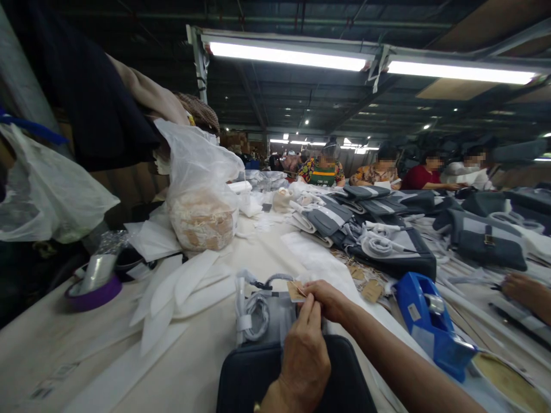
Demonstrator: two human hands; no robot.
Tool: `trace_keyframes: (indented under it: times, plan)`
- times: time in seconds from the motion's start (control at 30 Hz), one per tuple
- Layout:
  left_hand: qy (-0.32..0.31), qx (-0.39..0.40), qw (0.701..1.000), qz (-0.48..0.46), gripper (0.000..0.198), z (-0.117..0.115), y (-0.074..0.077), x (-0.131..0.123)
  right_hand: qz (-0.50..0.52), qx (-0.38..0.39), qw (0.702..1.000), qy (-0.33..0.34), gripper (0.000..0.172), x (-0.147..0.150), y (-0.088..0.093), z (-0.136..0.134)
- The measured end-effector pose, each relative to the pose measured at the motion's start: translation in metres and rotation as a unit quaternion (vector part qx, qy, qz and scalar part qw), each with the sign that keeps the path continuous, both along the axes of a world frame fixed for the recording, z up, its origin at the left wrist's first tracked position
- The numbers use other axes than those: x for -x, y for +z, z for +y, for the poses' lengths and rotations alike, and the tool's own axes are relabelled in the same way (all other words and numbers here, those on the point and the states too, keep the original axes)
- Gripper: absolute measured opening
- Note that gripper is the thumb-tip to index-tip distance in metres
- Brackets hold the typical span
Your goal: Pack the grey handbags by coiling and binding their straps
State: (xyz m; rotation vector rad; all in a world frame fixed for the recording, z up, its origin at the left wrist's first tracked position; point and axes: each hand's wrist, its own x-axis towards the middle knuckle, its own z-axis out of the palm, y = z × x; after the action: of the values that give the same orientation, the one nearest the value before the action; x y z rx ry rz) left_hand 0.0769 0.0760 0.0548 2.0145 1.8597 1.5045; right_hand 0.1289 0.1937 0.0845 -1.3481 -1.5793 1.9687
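Note:
A dark backpack-like bag (245, 378) lies on the table right in front of me, its grey panel and a plastic-wrapped, coiled strap (257, 316) on the far side. Over that side both hands meet at a small brown hang tag (294, 291) with a thin string. My right hand (329, 301) comes in from the right and pinches the tag's corner and string. My left hand (305, 355) reaches up across the bag, fingers pressed together at the same corner. The fingertips partly hide the string and the loop area beneath.
White foam sheets (185, 292) and a purple tape roll (95, 293) lie left. A plastic-wrapped bundle (202, 218) stands behind them. Rightward are more tags (372, 291), a blue tape dispenser (430, 321), and piled dark bags (387, 252). A co-worker's hand (527, 292) is at far right.

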Motion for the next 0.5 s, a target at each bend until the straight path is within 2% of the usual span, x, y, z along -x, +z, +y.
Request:
trace_keyframes:
  times: [0.07, 0.13, 0.17, 0.27, 0.4, 0.5]
  plan:
    - [0.083, -0.064, 0.986, 0.131, 0.049, 0.003, -0.001, 0.01, -0.017, 0.013, 1.0, 0.013, 0.021, -0.001, 0.002, 0.001]
    - [0.146, -0.077, 0.964, 0.207, 0.041, 0.012, 0.001, 0.024, -0.036, 0.013, 0.999, 0.023, 0.021, -0.002, 0.005, -0.001]
    - [0.156, -0.069, 0.958, 0.233, 0.036, 0.017, 0.003, 0.031, -0.044, 0.007, 0.999, 0.026, 0.022, -0.002, 0.007, -0.002]
    - [0.123, -0.051, 0.948, 0.288, 0.017, 0.032, 0.009, 0.047, -0.067, -0.025, 0.997, 0.039, 0.024, -0.004, 0.014, -0.004]
    - [0.099, -0.066, 0.932, 0.343, 0.025, 0.037, 0.012, 0.056, -0.094, -0.118, 0.987, 0.048, 0.025, -0.007, 0.022, 0.003]
    - [0.086, -0.086, 0.92, 0.374, 0.028, 0.027, 0.012, 0.059, -0.125, -0.217, 0.968, 0.034, 0.014, -0.004, 0.022, 0.017]
